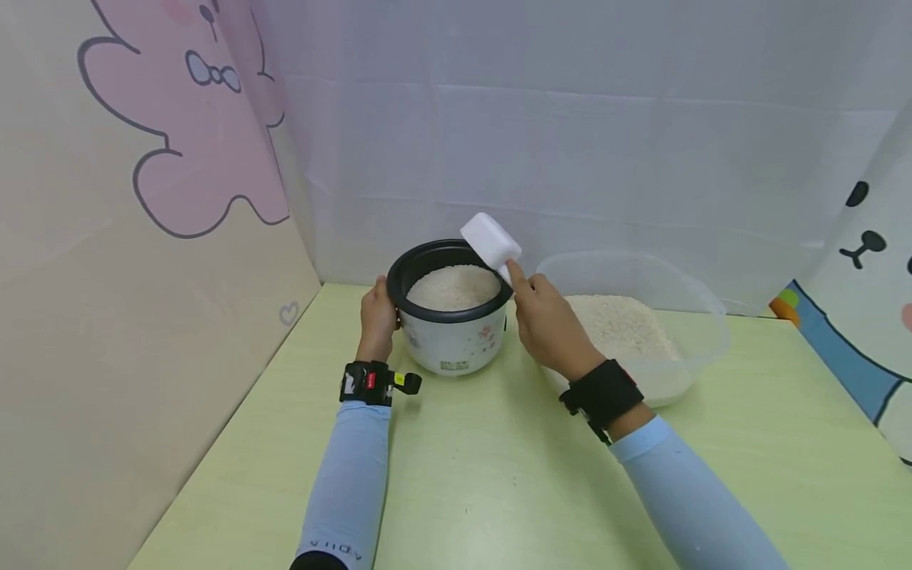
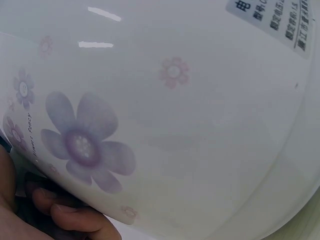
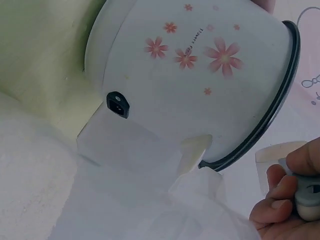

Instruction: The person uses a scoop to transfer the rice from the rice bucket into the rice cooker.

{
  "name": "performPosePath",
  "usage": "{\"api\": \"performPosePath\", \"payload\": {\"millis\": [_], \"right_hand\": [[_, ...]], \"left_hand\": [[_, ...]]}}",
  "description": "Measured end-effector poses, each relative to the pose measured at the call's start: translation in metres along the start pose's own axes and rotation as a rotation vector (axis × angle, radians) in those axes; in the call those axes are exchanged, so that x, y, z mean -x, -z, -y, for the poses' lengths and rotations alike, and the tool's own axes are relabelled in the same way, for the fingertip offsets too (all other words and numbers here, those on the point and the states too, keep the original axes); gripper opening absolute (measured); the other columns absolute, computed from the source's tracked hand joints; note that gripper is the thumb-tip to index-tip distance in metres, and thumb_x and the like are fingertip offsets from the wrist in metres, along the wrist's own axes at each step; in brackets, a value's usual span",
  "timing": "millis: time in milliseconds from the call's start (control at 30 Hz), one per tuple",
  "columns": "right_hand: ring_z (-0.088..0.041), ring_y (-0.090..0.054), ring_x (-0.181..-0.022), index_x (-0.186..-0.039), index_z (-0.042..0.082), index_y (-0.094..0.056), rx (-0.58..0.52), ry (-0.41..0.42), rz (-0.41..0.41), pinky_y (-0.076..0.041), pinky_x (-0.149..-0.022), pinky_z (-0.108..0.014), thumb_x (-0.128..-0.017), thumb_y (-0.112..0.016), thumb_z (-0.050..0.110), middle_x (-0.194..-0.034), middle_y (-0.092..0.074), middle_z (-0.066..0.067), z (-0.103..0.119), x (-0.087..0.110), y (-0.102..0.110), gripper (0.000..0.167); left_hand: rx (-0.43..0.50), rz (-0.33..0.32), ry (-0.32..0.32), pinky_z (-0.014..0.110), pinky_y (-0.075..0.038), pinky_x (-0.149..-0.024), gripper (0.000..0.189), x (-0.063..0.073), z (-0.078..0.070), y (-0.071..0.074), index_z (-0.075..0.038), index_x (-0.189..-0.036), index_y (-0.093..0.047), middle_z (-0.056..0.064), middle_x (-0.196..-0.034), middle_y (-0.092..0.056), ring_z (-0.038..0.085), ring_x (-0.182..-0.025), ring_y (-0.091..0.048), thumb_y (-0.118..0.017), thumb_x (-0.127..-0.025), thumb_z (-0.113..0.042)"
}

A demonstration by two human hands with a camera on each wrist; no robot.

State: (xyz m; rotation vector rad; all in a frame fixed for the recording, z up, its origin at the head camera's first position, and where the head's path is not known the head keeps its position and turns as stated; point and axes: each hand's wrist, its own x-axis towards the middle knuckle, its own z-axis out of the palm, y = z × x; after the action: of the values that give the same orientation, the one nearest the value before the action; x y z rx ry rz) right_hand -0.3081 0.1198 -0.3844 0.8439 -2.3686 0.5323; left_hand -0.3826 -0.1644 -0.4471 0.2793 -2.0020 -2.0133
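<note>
A white rice cooker [image 1: 453, 346] with a black rim and printed flowers stands lidless on the table, rice [image 1: 456, 288] inside it. My left hand [image 1: 378, 319] holds its left side; in the left wrist view, curled fingers [image 2: 80, 219] wrap a dark handle, partly hidden by the cooker body. With my right hand [image 1: 554, 326] I grip the handle of a white scoop [image 1: 491, 240], tilted above the cooker's right rim. The right wrist view shows fingers [image 3: 276, 210] curled round that grey-and-white handle. What the scoop contains is hidden.
A translucent plastic tub [image 1: 715, 317] with a heap of rice [image 1: 621, 323] sits right of the cooker, close under my right forearm. The pale green table [image 1: 470, 491] meets white curtains [image 1: 606, 158] behind and a printed curtain [image 1: 178, 332] on the left.
</note>
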Motion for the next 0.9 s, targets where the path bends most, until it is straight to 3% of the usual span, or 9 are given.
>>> {"api": "performPosePath", "payload": {"millis": [200, 367, 467, 600, 700, 800, 900], "right_hand": [[-0.039, -0.056, -0.090, -0.152, -0.011, -0.030, -0.149, -0.098, -0.100, -0.050, -0.074, -0.051, -0.104, -0.047, -0.002, -0.110, -0.055, -0.032, 0.002, 0.004, 0.004, 0.052], [-0.045, -0.057, -0.110, -0.153, -0.008, -0.031, -0.317, -0.208, -0.209, -0.046, -0.092, -0.060, -0.104, -0.046, 0.000, -0.125, -0.055, -0.036, 0.002, 0.011, 0.004, 0.051], [-0.037, -0.055, -0.115, -0.154, -0.003, -0.033, -0.523, -0.331, -0.244, -0.044, -0.096, -0.053, -0.106, -0.045, 0.004, -0.132, -0.054, -0.029, 0.005, 0.017, 0.007, 0.050], [-0.017, -0.050, -0.088, -0.154, 0.003, -0.034, -0.896, -0.552, -0.266, -0.044, -0.077, -0.031, -0.109, -0.045, 0.012, -0.114, -0.055, -0.013, 0.014, 0.023, 0.013, 0.047], [-0.011, -0.042, -0.073, -0.149, 0.002, -0.035, -1.164, -0.670, -0.286, -0.040, -0.065, -0.022, -0.111, -0.043, 0.016, -0.100, -0.051, -0.004, 0.024, 0.027, 0.018, 0.042], [-0.009, -0.042, -0.071, -0.143, 0.001, -0.035, -1.372, -0.739, -0.282, -0.038, -0.064, -0.020, -0.112, -0.039, 0.017, -0.097, -0.049, 0.001, 0.034, 0.035, 0.021, 0.035], [-0.008, -0.043, -0.073, -0.138, 0.004, -0.033, -1.500, -0.761, -0.240, -0.038, -0.067, -0.020, -0.112, -0.037, 0.019, -0.098, -0.049, 0.003, 0.043, 0.047, 0.021, 0.030]], "left_hand": [[0.001, 0.002, 0.008, 0.026, -0.034, -0.052, 0.049, 0.000, -0.001, 0.000, -0.015, -0.075, -0.047, -0.002, -0.066, -0.039, 0.013, -0.055, -0.039, -0.036, -0.109, -0.049], [-0.008, -0.002, 0.008, 0.026, -0.035, -0.052, 0.048, 0.000, 0.000, -0.001, -0.016, -0.077, -0.049, -0.001, -0.068, -0.040, 0.014, -0.057, -0.039, -0.036, -0.109, -0.050], [0.001, 0.001, -0.005, 0.025, -0.035, -0.051, 0.048, 0.000, 0.001, -0.001, -0.016, -0.076, -0.049, -0.002, -0.067, -0.040, 0.013, -0.056, -0.040, -0.036, -0.108, -0.049], [0.021, 0.010, -0.033, 0.024, -0.035, -0.049, 0.048, -0.001, 0.002, 0.000, -0.016, -0.074, -0.048, -0.004, -0.064, -0.040, 0.011, -0.052, -0.039, -0.037, -0.108, -0.048], [0.030, 0.009, -0.040, 0.025, -0.034, -0.048, 0.048, -0.001, 0.002, 0.000, -0.016, -0.073, -0.047, -0.004, -0.063, -0.040, 0.011, -0.051, -0.038, -0.037, -0.108, -0.048], [0.027, 0.006, -0.031, 0.025, -0.034, -0.049, 0.048, -0.001, 0.002, 0.000, -0.016, -0.074, -0.048, -0.004, -0.064, -0.040, 0.011, -0.052, -0.039, -0.037, -0.107, -0.048], [0.014, 0.005, -0.022, 0.025, -0.035, -0.051, 0.048, -0.001, 0.002, -0.001, -0.016, -0.075, -0.048, -0.003, -0.066, -0.040, 0.012, -0.054, -0.039, -0.037, -0.108, -0.049]]}}
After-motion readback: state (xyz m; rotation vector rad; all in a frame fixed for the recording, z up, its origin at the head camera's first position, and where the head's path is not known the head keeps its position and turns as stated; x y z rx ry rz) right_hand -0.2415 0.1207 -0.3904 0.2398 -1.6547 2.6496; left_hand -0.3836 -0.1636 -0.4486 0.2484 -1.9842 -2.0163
